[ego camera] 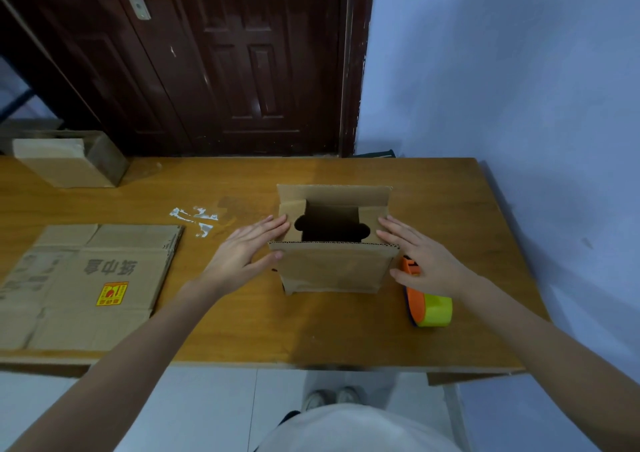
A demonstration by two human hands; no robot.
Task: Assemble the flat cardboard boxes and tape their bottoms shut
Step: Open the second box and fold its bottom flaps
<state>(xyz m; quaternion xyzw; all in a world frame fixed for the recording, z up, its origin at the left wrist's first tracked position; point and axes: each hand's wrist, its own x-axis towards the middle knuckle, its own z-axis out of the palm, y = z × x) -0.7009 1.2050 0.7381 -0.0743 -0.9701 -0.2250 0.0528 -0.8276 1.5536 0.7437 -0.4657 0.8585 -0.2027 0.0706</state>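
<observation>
Small corrugated cardboard box (pixel 334 268) stands upright at mid-table on the brown wooden table (pixel 242 330), open end up. Two short side flaps folded inward, each with a scalloped cut edge; dark cavity between them. Near and far long flaps stand raised.

Left hand (pixel 247 252): fingers straight, flat against the box's left side, thumb on the near flap. Right hand (pixel 420 256): fingers straight, pressing the right side flap. Neither curls round anything.

Orange-and-yellow plastic tape dispenser (pixel 427 304) lies just right of the box, partly under the right hand. Flattened cardboard sheet (pixel 86 285), creased, with a red-yellow label, lies well left.
</observation>
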